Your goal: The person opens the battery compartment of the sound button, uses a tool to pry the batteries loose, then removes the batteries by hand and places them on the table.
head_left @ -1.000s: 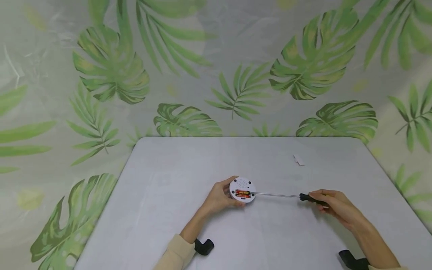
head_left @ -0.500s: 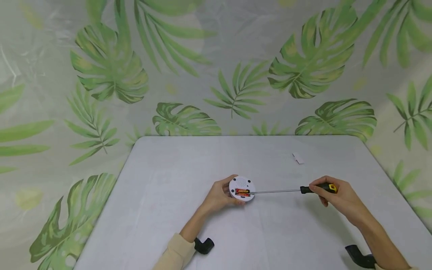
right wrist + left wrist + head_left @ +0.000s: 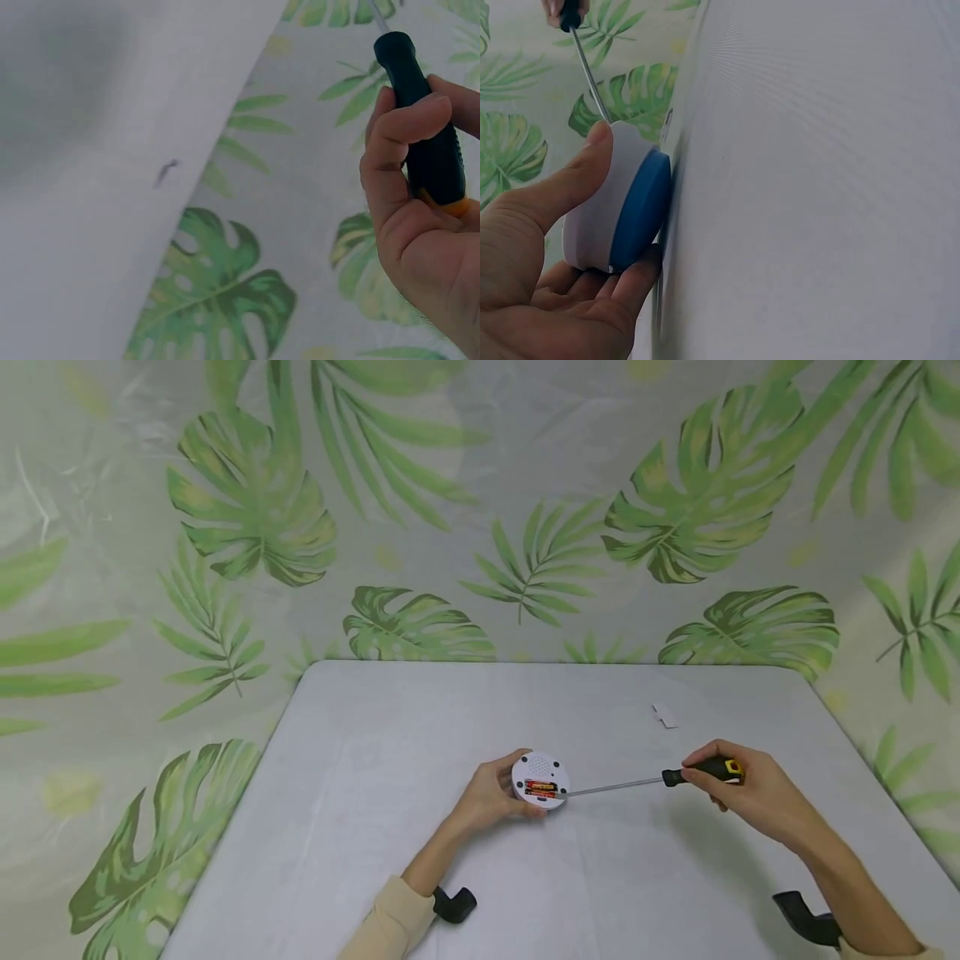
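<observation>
- While the left hand point(image 3: 483, 797) is keeping the round white device point(image 3: 537, 766) nearly where it was 1 second ago, the right hand point(image 3: 753, 789) is riding higher — its screwdriver point(image 3: 671, 777) is now slanting downward from handle to tip.
- The tip is sitting lower on the device's face than before, at or just beside the end of the lower of the 2 red batteries point(image 3: 540, 787); actual contact is too small to tell.
- Both batteries are still lying in their open compartment, so the shift is probably moving the work from the upper battery's end to the lower battery's.
- The left fingers are grasping the device by its edge, the thumb bearing on the white side — the left wrist view is showing other fingers supporting the blue base point(image 3: 646, 210).
- The right fingers are curling round the screwdriver's handle.
- The device is being held over the middle of the table point(image 3: 405, 727), battery side facing up toward the head camera; whether it is touching the tabletop, I cannot tell.
- A small white piece point(image 3: 666, 717) is lying farther back, unmoved.
</observation>
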`<state>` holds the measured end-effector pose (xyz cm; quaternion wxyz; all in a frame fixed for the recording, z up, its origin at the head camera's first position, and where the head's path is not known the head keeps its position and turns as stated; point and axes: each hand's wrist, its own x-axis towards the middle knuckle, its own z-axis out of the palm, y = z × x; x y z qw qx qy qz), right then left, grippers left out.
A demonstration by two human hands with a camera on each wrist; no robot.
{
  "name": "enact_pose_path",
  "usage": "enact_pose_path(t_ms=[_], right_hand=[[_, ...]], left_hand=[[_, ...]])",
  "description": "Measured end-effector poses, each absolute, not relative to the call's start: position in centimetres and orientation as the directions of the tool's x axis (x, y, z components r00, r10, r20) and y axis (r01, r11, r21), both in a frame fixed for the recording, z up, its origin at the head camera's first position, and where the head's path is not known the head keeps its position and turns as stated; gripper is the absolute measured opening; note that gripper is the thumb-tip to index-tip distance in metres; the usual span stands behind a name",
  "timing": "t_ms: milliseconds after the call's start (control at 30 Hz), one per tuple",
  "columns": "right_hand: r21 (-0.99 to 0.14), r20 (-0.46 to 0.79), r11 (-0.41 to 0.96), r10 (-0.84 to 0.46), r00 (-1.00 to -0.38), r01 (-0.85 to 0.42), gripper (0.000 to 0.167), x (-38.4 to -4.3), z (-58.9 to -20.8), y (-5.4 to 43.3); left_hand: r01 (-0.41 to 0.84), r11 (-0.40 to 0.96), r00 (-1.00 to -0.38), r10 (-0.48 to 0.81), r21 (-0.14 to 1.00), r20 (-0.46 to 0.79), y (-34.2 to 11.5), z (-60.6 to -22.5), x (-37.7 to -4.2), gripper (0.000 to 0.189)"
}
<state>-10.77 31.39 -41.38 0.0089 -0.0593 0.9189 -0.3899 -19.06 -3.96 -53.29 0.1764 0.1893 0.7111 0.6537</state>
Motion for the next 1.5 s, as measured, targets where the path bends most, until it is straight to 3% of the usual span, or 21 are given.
enact_pose_path(t_ms=[233, 433, 600, 867, 1133, 1500], right_hand=[[-0.624, 0.17, 0.74, -0.184, -0.968, -0.251, 0.013, -10.9, -39.5, 29.3], [-0.609, 0.244, 0.723, -0.22, -0.944, -0.326, 0.014, -10.9, -39.3, 28.8], [-0.716, 0.124, 0.672, -0.149, -0.981, -0.192, 0.014, -11.1, -42.3, 30.9], [-0.894, -0.075, 0.446, -0.054, -0.996, 0.043, 0.03, -10.2, -48.8, 34.1], [-0.896, -0.303, 0.344, -0.007, -0.953, 0.283, 0.035, -10.1, -50.0, 34.3], [-0.87, -0.464, 0.247, -0.118, -0.878, 0.427, 0.028, -10.1, -50.1, 34.7]], left_hand=[[0.065, 0.113, -0.868, 0.496, 0.991, 0.0, -3.7, -53.3, -18.9, 0.096], [0.097, 0.151, -0.879, 0.477, 0.984, 0.013, -3.6, -53.1, -18.9, 0.096], [0.105, 0.167, -0.88, 0.476, 0.98, 0.013, -3.7, -53.3, -18.7, 0.095], [0.123, 0.182, -0.886, 0.463, 0.976, 0.025, -3.8, -53.5, -18.6, 0.095], [0.099, 0.174, -0.886, 0.463, 0.98, 0.008, -3.8, -53.3, -18.8, 0.097], [0.072, 0.169, -0.887, 0.462, 0.983, -0.014, -3.8, -53.4, -18.8, 0.097]])
